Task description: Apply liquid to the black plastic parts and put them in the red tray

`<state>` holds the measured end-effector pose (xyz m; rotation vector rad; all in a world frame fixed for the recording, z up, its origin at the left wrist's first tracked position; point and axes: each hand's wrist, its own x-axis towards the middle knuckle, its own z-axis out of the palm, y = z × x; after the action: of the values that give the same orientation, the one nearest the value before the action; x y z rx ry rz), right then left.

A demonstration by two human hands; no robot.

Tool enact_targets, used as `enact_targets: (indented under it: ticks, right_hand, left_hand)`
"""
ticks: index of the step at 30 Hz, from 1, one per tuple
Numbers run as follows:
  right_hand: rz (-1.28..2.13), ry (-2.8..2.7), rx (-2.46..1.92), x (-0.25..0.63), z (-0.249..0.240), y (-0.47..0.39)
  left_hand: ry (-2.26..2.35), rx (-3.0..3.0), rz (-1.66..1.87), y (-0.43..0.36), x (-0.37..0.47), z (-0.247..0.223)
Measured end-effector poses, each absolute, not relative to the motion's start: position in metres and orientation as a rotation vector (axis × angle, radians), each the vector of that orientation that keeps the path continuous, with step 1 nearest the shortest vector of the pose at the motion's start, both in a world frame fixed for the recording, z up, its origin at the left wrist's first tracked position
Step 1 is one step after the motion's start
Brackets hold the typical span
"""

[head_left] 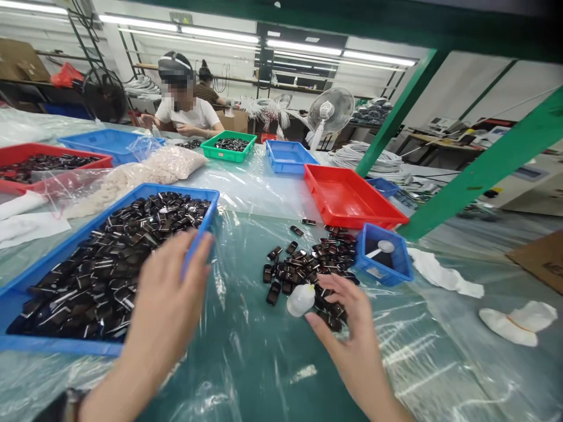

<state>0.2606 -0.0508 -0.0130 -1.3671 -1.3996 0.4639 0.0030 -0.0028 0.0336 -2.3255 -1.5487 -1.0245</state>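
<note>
My left hand (171, 287) is at the right side of a big blue tray (79, 346) heaped with small glossy black plastic pieces (114, 258). Its fingers are over the inside and its thumb is outside, with the rim between them. My right hand (347, 328) is open, thumb and fingers apart, beside a small white squeeze bottle (301, 300) with a yellowish tip. Whether it touches the bottle I cannot tell. Around and behind the bottle lies a loose pile of the black pieces (303, 264) on the plastic-covered table (250, 351).
Behind the pile stands a red tray (347, 193); a small blue bin (382, 258) with a white spoon (385, 247) is at its right. White cloth pieces (444, 272) lie farther right. A green post (484, 170) slants across. Opposite, a person (189, 114) sits behind a green tray (229, 153).
</note>
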Motion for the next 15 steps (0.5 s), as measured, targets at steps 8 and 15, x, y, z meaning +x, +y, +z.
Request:
enact_targets:
  ticks: [8, 15]
  right_hand:
    - [0.579, -1.59, -1.53, 0.256, -0.024, -0.043]
    - [0.571, -1.625, -1.559, 0.255, -0.017, -0.048]
  left_hand:
    - [-1.397, -2.795, -0.819, 0.025, 0.075, -0.029]
    - [-1.589, -2.955, -1.114, 0.028, 0.07, -0.018]
